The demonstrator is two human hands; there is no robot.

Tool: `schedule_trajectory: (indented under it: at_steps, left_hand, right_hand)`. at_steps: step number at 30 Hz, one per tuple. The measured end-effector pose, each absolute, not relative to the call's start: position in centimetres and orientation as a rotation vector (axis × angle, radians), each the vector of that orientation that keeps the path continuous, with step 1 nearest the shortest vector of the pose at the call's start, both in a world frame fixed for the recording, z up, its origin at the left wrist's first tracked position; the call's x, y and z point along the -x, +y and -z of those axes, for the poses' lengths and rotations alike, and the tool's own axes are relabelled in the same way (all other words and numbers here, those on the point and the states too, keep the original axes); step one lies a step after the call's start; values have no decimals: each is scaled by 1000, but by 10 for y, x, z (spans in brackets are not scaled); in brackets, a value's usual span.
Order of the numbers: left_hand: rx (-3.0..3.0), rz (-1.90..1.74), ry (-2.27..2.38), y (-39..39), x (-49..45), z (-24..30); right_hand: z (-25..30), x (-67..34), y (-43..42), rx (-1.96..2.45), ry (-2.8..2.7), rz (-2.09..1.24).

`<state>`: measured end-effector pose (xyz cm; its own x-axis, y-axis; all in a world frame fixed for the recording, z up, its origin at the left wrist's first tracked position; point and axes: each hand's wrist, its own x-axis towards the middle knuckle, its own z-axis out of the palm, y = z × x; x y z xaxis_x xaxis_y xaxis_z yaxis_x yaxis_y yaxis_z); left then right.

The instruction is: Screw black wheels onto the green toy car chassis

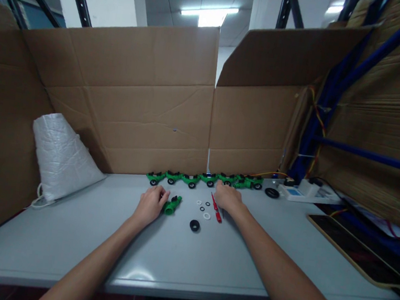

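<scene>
My left hand (151,205) rests on the table with curled fingers, closed on the near end of a loose green toy part (172,205). My right hand (229,198) reaches forward, fingers closed, at the front of a row of green toy vehicles with black wheels (191,181). What its fingertips hold, if anything, is hidden. Just left of that hand lies a red screwdriver-like tool (216,208). Between the hands are a white ring (207,216), a small black ring (202,209) and other small rings. Closer to me sits a thick black wheel-like ring (194,225).
A white wrapped bag (63,158) stands at the left. Cardboard walls (148,100) close off the back and sides. At right are a black ring (272,193), a white power strip (306,193), cables and a dark flat panel (358,247). A blue metal frame (319,115) rises behind them.
</scene>
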<state>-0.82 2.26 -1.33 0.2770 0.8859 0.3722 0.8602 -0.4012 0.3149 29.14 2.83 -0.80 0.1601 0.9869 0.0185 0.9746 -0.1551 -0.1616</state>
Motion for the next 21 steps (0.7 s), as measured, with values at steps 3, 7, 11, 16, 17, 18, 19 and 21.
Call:
schedule_trajectory:
  at_steps: [3, 7, 11, 16, 17, 18, 19, 21]
  left_hand:
    - [-2485, -757, 1708, 20, 7, 11]
    - [-2483, -756, 1708, 16, 6, 8]
    - [-2476, -782, 1699, 15, 5, 8]
    - [-2453, -798, 1696, 14, 6, 8]
    - [-2450, -799, 1698, 14, 6, 8]
    - [-2446, -799, 1700, 15, 6, 8]
    - [-2443, -795, 1702, 15, 6, 8]
    - [-2435, -786, 1713, 15, 6, 8]
  right_hand:
    - [7, -292, 28, 2290, -1945, -149]
    - [6, -291, 27, 2294, -1941, -153]
    - [6, -290, 27, 2291, -1949, -151]
    - [4, -291, 26, 2280, -1980, -169]
    - [4, -291, 26, 2278, -1985, -176]
    - [3, -291, 25, 2277, -1989, -182]
    - [2, -290, 25, 2277, -1990, -187]
    - [1, -290, 24, 2277, -1991, -193]
